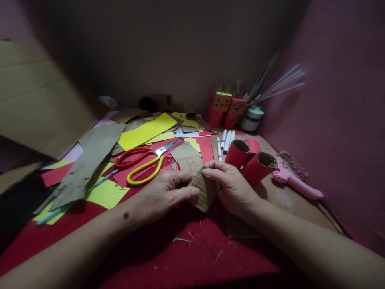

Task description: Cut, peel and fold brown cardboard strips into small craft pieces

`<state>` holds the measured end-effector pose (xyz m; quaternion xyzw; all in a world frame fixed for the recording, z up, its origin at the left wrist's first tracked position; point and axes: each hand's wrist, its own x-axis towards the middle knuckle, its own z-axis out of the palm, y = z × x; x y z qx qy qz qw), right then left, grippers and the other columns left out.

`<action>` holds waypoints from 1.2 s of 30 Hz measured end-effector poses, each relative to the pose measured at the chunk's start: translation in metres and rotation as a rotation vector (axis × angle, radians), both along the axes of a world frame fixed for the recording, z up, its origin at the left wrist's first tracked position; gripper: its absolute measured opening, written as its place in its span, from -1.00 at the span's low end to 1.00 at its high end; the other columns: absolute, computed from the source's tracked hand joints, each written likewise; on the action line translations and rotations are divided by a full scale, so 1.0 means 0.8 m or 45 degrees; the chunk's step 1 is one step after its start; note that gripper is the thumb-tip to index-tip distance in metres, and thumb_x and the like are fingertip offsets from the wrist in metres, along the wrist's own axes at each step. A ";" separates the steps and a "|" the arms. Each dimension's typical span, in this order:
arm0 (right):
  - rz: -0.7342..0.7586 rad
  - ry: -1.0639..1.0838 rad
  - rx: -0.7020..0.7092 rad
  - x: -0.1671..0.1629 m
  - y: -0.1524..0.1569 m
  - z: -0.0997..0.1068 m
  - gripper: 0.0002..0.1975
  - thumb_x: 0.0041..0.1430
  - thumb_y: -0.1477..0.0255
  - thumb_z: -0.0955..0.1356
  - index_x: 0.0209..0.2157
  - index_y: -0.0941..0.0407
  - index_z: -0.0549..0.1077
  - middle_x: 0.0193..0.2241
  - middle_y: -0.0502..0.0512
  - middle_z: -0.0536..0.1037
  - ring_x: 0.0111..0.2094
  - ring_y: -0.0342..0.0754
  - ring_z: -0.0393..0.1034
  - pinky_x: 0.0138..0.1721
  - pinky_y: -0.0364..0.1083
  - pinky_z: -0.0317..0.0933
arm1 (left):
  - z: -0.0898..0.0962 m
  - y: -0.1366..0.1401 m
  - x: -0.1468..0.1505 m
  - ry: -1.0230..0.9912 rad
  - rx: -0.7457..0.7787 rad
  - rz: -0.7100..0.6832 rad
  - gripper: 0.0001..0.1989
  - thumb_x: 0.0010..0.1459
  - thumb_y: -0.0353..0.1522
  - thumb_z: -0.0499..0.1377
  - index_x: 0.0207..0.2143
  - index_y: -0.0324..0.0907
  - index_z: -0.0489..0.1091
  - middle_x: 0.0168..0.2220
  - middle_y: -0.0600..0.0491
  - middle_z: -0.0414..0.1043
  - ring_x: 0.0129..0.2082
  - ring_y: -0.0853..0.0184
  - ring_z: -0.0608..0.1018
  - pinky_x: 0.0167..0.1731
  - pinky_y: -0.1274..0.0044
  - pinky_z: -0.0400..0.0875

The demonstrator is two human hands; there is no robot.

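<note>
Between both hands, a small folded piece of brown cardboard [205, 194] is held above the red tabletop. My left hand [168, 192] pinches its left side with thumb and fingers. On the upper edge, my right hand [230, 180] grips it between thumb and forefinger; its other fingers are partly hidden behind the piece. Scissors [161, 150] with one red and one yellow handle lie just beyond my left hand, blades partly apart. Red-wrapped cardboard tubes [260, 166] stand close behind my right hand.
Cardboard strips [96, 156] and yellow paper [147, 130] spread over the left and back. White markers [227, 140] lie near the tubes. A pink glue gun [296, 182] rests at right. Box-headed red figures [222, 104] and a pale jar [252, 118] stand at the back.
</note>
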<state>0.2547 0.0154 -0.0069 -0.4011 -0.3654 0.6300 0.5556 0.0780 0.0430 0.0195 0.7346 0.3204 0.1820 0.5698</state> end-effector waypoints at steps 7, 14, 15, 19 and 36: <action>0.048 -0.182 0.074 0.001 -0.006 0.003 -0.84 0.02 0.34 0.43 -0.47 0.14 0.47 -0.53 -0.03 0.45 -0.50 -0.18 0.26 -0.42 -0.14 0.08 | 0.005 -0.002 0.000 0.019 0.000 0.028 -0.86 0.10 -0.35 0.12 -0.35 -0.19 0.45 -0.43 0.13 0.42 -0.43 0.40 0.41 -0.43 0.60 0.29; 0.004 -0.172 0.079 0.001 -0.004 -0.003 -0.84 0.01 0.33 0.42 -0.48 0.11 0.43 -0.57 -0.07 0.40 -0.50 -0.16 0.23 -0.43 -0.14 0.06 | 0.007 -0.006 0.004 -0.090 -0.104 0.025 -0.86 0.10 -0.34 0.13 -0.34 -0.16 0.47 -0.42 0.12 0.43 -0.43 0.40 0.41 -0.44 0.60 0.30; -0.001 -0.168 0.075 0.001 -0.004 -0.003 -0.85 0.01 0.33 0.42 -0.48 0.11 0.43 -0.57 -0.07 0.39 -0.51 -0.16 0.23 -0.43 -0.14 0.07 | 0.006 -0.006 0.005 -0.089 -0.104 0.038 -0.86 0.10 -0.33 0.13 -0.36 -0.16 0.47 -0.44 0.13 0.41 -0.46 0.41 0.40 -0.47 0.61 0.28; -0.007 -0.153 0.053 -0.001 -0.004 0.001 -0.85 0.02 0.35 0.41 -0.49 0.12 0.41 -0.59 -0.10 0.37 -0.53 -0.19 0.22 -0.45 -0.16 0.06 | 0.004 -0.009 0.010 0.010 0.031 0.169 -0.75 0.12 -0.24 0.10 -0.52 -0.19 0.37 -0.58 0.18 0.24 -0.57 0.45 0.27 -0.58 0.63 0.17; 0.219 -0.050 -0.002 -0.005 -0.005 0.014 -0.76 -0.13 0.43 0.49 -0.33 0.16 0.55 -0.45 0.03 0.55 -0.42 -0.13 0.41 -0.29 -0.11 0.24 | -0.004 -0.006 0.019 -0.117 -0.103 0.516 -0.67 0.11 -0.11 0.12 -0.46 -0.20 0.35 -0.50 0.12 0.36 -0.50 0.39 0.38 -0.51 0.60 0.27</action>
